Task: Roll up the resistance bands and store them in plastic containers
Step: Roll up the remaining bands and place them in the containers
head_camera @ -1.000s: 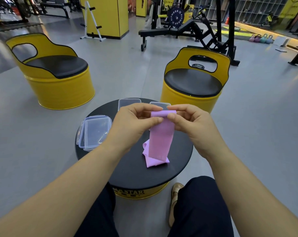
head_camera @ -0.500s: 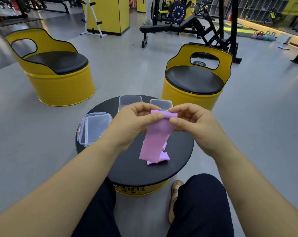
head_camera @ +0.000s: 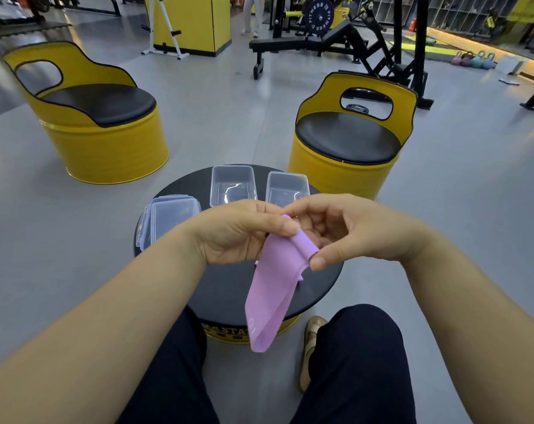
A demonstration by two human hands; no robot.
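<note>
- The left hand [head_camera: 238, 234] is curled round the upper end of a purple resistance band [head_camera: 271, 289]; its thumb presses on the short rolled part at the top, and its other fingers are tucked behind the band.
- The right hand [head_camera: 351, 231] pinches the same roll from the other side; its thumb sits at the roll's lower end, a fingertip meets the roll's top, and the remaining fingers are loosely bent behind it.
- The band is held in the air above the round black surface [head_camera: 225, 286]; only a small length is wound into a tight tube between the two hands; the rest hangs flat and slightly twisted, passing over the near edge of the surface, and its free end dangles in front of the yellow base between the person's knees.
- Two clear plastic containers [head_camera: 232, 186] stand open side by side at the far edge of the surface; nothing shows inside them.
- A stack of clear lids [head_camera: 170, 218] lies on the left part of the surface, just beside the left wrist; whether it holds lids alone or closed boxes cannot be told.
- Two yellow barrel chairs [head_camera: 103, 117] with black seats stand on the grey floor beyond; gym benches and racks fill the background.
</note>
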